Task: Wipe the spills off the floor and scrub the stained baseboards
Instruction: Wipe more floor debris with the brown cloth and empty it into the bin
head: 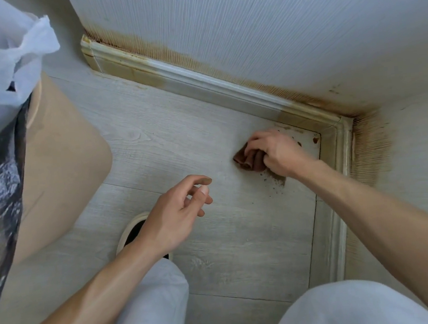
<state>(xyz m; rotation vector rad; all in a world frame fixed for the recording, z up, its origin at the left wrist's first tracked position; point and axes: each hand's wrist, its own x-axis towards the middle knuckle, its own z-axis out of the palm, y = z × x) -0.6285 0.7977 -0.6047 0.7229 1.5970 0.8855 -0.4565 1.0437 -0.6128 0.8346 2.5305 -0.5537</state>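
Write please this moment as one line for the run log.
right hand: grips brown cloth on floor | left hand: free, holds nothing | brown specks: remain | corner baseboard: stained

The floor [178, 128] is pale grey wood-look planks. On it, near the corner, lies a crumpled brown cloth [250, 160], with dark brown specks [274, 179] just beside it. A beige bin [61, 161] stands at left.

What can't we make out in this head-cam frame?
- Head view: floor under the crumpled brown cloth, hidden by the cloth and the right hand.
- Beige bin contents, masked by the white plastic liner; frame edge cuts it.
- Shoe, mostly behind the left hand.
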